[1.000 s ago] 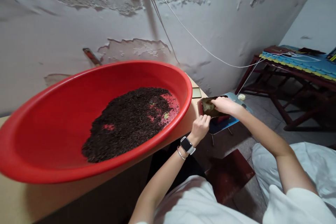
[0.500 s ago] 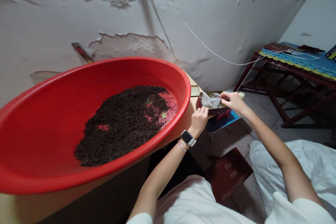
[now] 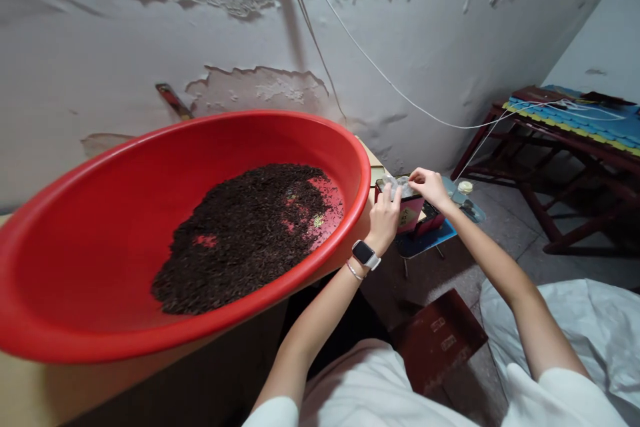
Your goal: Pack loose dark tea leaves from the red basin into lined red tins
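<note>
Item: crumpled, translucent plastic bag (image 3: 401, 184). We find it in the mouth of the box listed next, bunched up above the rim.

Item: rectangular dark red box (image 3: 410, 215) with a pink front panel bearing dark characters, open at the top. We place it just beyond the basin's right end; what bears it, we cannot tell.

Item: right hand (image 3: 430, 188), bare. We note thumb and fingertips pinched together on the bag at the right side of the box's mouth.

Item: left hand (image 3: 384, 217), bare, against the near left corner of the box, fingertips up beside the plastic. Whether they close on the bag or merely rest there, we cannot tell. At the wrist we list a dark-faced watch (image 3: 364, 252) on a white strap and a thin silvery bracelet (image 3: 354, 271).

Item: large, wide-rimmed red plastic basin (image 3: 100, 227), on a pale wooden table (image 3: 25, 390). In it we see a broad heap of dark brown, shredded, leaf-like matter (image 3: 240, 240), with a few yellowish bits (image 3: 319, 220) near its right edge.

Item: blue-topped stand (image 3: 445, 233) with thin metal legs, beneath the hands.

Item: dark red wooden table (image 3: 475, 140), well apart at the right, spread with a blue and yellow scalloped mat (image 3: 595, 113).

Item: dark red stool (image 3: 445, 340) with two pale labels, on the floor.
</note>
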{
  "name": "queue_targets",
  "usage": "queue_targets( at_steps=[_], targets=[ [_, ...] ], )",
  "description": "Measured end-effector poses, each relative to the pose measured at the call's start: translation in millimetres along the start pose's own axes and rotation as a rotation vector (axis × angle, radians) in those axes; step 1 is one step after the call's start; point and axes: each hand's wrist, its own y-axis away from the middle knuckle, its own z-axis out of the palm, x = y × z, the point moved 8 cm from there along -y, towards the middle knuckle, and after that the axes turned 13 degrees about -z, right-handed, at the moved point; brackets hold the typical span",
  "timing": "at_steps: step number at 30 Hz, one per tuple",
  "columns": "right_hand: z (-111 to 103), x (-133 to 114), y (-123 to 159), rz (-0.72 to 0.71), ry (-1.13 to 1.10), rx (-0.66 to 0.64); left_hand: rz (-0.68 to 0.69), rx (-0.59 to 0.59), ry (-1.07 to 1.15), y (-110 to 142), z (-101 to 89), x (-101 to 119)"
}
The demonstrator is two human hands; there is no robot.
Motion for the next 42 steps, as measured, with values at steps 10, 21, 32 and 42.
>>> queue_targets(
  at_steps=[10,21,32,42],
  targets=[
    [0,17,33,-0.057,-0.07,0.404,0.225,-0.005,-0.017,-3,1.0,17],
    [6,5,29,-0.34,0.327,0.644,0.166,0.18,-0.011,-9,13.4,4],
    [5,7,33,-0.274,0.324,0.634,0.176,0.146,-0.039,-9,24.1,4],
    [10,16,-4,0.022,0.376,0.254,0.098,0.133,-0.082,-24,27.7,-8]
  ],
)
